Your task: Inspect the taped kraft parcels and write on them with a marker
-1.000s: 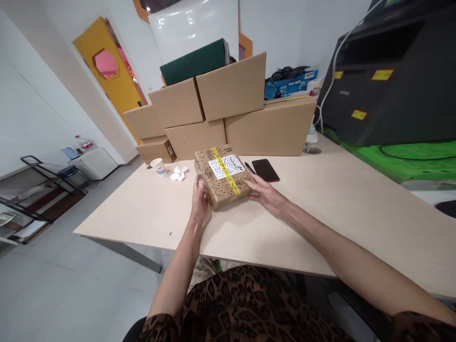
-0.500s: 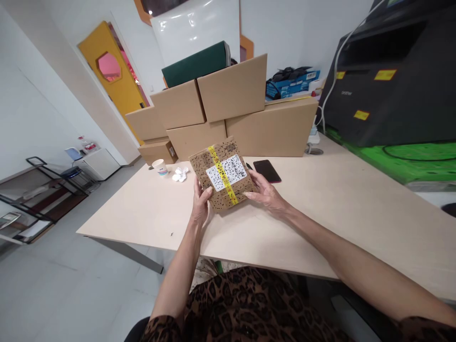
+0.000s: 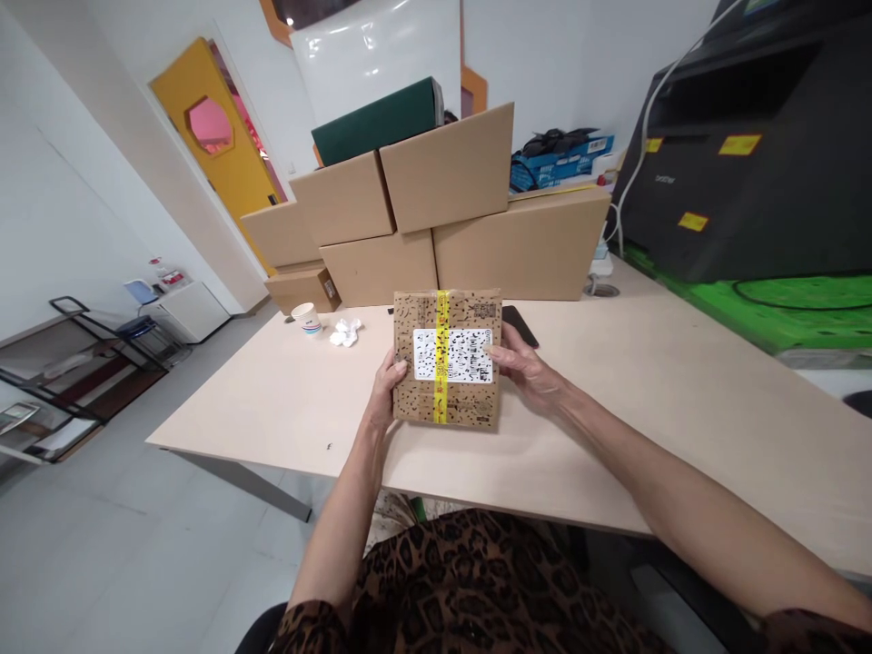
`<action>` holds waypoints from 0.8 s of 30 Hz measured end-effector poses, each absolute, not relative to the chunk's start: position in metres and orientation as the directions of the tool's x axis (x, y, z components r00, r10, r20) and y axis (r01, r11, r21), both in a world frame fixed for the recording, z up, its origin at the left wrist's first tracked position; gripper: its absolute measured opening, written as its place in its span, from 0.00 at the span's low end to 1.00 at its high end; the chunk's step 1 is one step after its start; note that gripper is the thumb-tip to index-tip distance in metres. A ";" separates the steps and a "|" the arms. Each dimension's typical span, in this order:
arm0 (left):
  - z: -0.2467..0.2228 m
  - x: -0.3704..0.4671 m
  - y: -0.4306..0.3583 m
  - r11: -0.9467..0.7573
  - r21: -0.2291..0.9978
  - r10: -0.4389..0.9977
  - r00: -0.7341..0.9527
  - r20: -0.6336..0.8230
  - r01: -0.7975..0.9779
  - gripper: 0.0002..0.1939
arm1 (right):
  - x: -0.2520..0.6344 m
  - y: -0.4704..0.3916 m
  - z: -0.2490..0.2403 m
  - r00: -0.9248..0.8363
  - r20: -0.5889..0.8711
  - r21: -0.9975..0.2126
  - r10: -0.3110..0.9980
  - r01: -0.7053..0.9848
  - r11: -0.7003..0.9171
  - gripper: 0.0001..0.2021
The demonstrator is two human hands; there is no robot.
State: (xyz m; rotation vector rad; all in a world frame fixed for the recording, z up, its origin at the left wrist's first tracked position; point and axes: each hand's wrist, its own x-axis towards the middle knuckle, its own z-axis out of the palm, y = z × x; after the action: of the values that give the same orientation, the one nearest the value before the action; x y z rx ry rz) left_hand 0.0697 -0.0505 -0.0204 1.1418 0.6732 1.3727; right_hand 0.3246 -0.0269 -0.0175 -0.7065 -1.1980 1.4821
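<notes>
A brown cardboard parcel (image 3: 446, 404) with a white label and a strip of yellow tape down its front is held up over the table, nearly upright and facing me. My left hand (image 3: 385, 389) grips its left edge, thumb on the front and the other fingers behind it. At the right edge, my right hand (image 3: 528, 363) holds it the same way, thumb by the label. Behind the parcel lies a dark phone (image 3: 520, 327), partly covered by it and by my right hand.
Stacked cardboard boxes (image 3: 381, 270) line the back of the table (image 3: 259, 400), a green binder (image 3: 378, 123) on top. A paper cup (image 3: 306, 318) and crumpled tissue (image 3: 346, 332) sit at the left. A large black printer (image 3: 722, 173) stands on a green surface at the right.
The parcel has turned from a tilt to nearly straight and shifted slightly right and down, now covering part of the phone. Both hands have stayed on it, the right thumb moving up its edge.
</notes>
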 end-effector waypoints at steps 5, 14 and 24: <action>-0.025 0.070 -0.047 -0.144 0.900 0.971 0.115 0.208 -0.412 0.43 | 0.317 -0.026 -0.017 -0.095 0.178 -0.872 0.979 -0.476 0.112 0.38; -0.032 0.077 -0.044 -0.007 0.934 0.988 0.145 0.062 -0.356 0.57 | 0.307 -0.023 -0.015 0.107 0.124 -0.715 0.987 -0.680 0.163 0.27; -0.022 0.075 -0.047 -0.227 0.843 0.973 -0.088 0.211 -0.488 0.42 | 0.300 -0.027 -0.031 -0.148 0.155 -0.796 0.977 -0.604 0.035 0.34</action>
State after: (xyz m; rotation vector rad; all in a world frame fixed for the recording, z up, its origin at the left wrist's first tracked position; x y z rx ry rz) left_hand 0.0749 -0.0468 -0.0220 0.9522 0.7180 1.5970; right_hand 0.2996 -0.0271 -0.0307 -0.5568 -0.8939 1.5068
